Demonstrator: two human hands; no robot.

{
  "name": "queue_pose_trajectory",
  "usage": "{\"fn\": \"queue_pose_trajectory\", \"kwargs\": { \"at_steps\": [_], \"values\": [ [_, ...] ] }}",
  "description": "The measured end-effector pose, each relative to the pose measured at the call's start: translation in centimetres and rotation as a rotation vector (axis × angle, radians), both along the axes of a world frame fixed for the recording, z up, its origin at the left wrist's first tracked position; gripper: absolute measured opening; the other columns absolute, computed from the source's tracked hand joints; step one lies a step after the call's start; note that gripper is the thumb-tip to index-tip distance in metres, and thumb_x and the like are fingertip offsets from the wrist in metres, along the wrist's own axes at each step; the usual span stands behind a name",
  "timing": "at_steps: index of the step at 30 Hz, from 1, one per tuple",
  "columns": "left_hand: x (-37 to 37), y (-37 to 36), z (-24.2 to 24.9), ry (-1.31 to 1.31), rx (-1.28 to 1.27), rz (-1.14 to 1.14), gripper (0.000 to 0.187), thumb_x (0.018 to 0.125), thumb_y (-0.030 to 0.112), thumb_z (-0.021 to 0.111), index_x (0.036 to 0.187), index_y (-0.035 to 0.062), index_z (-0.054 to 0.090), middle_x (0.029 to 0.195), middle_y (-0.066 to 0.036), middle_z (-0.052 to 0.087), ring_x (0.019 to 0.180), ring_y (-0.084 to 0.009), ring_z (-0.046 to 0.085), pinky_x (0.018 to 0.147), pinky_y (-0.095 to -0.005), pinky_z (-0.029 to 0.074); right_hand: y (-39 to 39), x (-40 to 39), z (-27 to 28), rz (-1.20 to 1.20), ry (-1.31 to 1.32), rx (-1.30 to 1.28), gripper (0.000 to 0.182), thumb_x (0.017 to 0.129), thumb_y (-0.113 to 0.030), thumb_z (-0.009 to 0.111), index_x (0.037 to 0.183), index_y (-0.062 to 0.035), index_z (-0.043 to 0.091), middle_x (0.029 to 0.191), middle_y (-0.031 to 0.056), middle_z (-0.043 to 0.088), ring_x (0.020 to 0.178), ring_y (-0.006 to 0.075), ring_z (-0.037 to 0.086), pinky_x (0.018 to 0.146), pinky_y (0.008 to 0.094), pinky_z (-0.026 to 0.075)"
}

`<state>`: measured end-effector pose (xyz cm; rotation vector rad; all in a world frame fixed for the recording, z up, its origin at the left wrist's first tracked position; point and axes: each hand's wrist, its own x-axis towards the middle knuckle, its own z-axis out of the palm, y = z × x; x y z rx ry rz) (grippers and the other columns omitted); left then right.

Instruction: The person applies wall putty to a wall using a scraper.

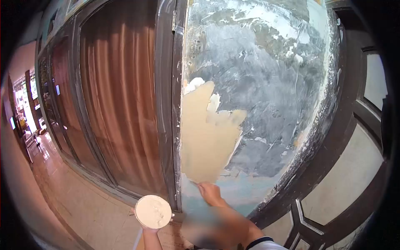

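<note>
My left hand (146,228) holds a round container (153,211) from below, its top showing a cream-coloured paste with lumps near the middle. Fingertips show at the container's right edge. Against the lower part of the wall, my right hand (209,193) is closed around a small tool, most of which is hidden; a thin part of it shows by the fingers. Just above this hand lies a smooth beige patch (208,146) on the grey, scraped wall (275,100). White paste (195,84) sits at the patch's upper left edge.
Left of the wall stands a dark frame (167,104) with glass panes and a brown curtain (121,91) behind. A dark panelled door (337,183) is at the right. The tiled floor (83,200) runs to a bright opening at the far left.
</note>
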<state>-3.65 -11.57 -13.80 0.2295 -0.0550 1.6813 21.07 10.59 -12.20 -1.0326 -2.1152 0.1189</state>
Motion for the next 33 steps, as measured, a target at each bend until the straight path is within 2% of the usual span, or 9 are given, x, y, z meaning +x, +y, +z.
{"fn": "queue_pose_trajectory", "kwargs": {
  "at_steps": [2,5,14,17,21,23,24,28,33],
  "values": [
    [0.4,-0.2,0.6,-0.247,-0.137,0.067,0.113,0.079,0.099,0.039,0.158,0.0189,0.042,0.153,-0.023,0.051,0.124,-0.0617,0.056,0.082,-0.0848,0.051,0.8,-0.9,-1.2,0.042,-0.014,-0.022,0.017,0.098,-0.028,0.065,0.096,-0.0122,0.072,0.095,0.0143,0.075,0.080,0.0411,0.072,0.070,0.0529,0.058],
    [0.1,-0.1,-0.5,-0.151,-0.085,0.055,0.113,0.079,0.100,0.037,0.157,0.0181,0.042,0.150,-0.024,0.053,0.119,-0.0613,0.060,0.081,-0.0838,0.052,2.2,-0.9,1.3,-0.038,-0.175,-0.037,0.019,0.099,-0.029,0.064,0.097,-0.0124,0.072,0.096,0.0143,0.075,0.080,0.0401,0.073,0.070,0.0529,0.059],
    [0.7,-0.4,1.3,-0.139,-0.029,0.018,0.118,0.073,0.102,0.043,0.156,0.0175,0.042,0.146,-0.029,0.056,0.110,-0.0681,0.060,0.078,-0.0844,0.052,-0.5,6.5,18.6,-0.205,0.425,0.376,0.006,0.092,-0.010,0.076,0.097,-0.0074,0.075,0.090,0.0132,0.075,0.075,0.0364,0.072,0.065,0.0452,0.057],
    [0.9,-0.4,1.7,-0.160,-0.015,-0.002,0.118,0.074,0.101,0.044,0.157,0.0170,0.042,0.147,-0.028,0.055,0.113,-0.0680,0.058,0.078,-0.0849,0.051,-1.4,5.5,16.3,-0.094,0.403,0.362,0.008,0.089,-0.006,0.077,0.097,-0.0065,0.075,0.089,0.0136,0.074,0.074,0.0362,0.071,0.065,0.0451,0.057],
    [0.8,0.2,0.2,-0.155,-0.055,0.039,0.116,0.076,0.100,0.043,0.156,0.0166,0.043,0.148,-0.027,0.055,0.115,-0.0619,0.062,0.079,-0.0835,0.052,-0.5,3.0,6.7,-0.022,0.161,0.191,0.011,0.094,-0.020,0.072,0.100,-0.0122,0.077,0.092,0.0114,0.075,0.078,0.0382,0.072,0.068,0.0490,0.057],
    [-0.3,0.9,-1.7,0.135,-0.035,0.068,0.099,0.083,0.094,0.043,0.151,0.0225,0.053,0.148,-0.014,0.059,0.125,-0.0521,0.060,0.087,-0.0833,0.050,1.0,2.8,2.6,-0.029,-0.030,0.064,0.015,0.097,-0.026,0.069,0.101,-0.0143,0.077,0.095,0.0103,0.076,0.080,0.0386,0.072,0.070,0.0506,0.058],
    [-0.5,1.0,-1.1,0.346,0.025,0.069,0.100,0.082,0.095,0.045,0.151,0.0228,0.053,0.149,-0.014,0.059,0.125,-0.0527,0.060,0.088,-0.0835,0.049,1.1,3.1,3.0,-0.030,-0.027,0.066,0.015,0.097,-0.026,0.069,0.101,-0.0143,0.077,0.095,0.0103,0.076,0.080,0.0386,0.072,0.070,0.0506,0.058],
    [0.0,1.2,-0.2,0.090,0.002,-0.022,0.104,0.079,0.096,0.046,0.152,0.0217,0.052,0.149,-0.018,0.058,0.122,-0.0557,0.061,0.086,-0.0852,0.048,2.4,6.7,7.4,-0.282,0.047,0.110,0.019,0.096,-0.025,0.073,0.103,-0.0086,0.078,0.093,0.0152,0.075,0.082,0.0364,0.073,0.071,0.0446,0.057],
    [0.4,2.2,-1.1,0.175,-0.017,-0.025,0.107,0.078,0.097,0.046,0.152,0.0201,0.051,0.149,-0.019,0.058,0.121,-0.0560,0.061,0.088,-0.0841,0.049,0.2,10.5,17.5,-0.279,0.466,0.327,0.014,0.092,-0.016,0.077,0.100,-0.0038,0.076,0.090,0.0165,0.075,0.079,0.0379,0.072,0.071,0.0452,0.057]
  ]
}}
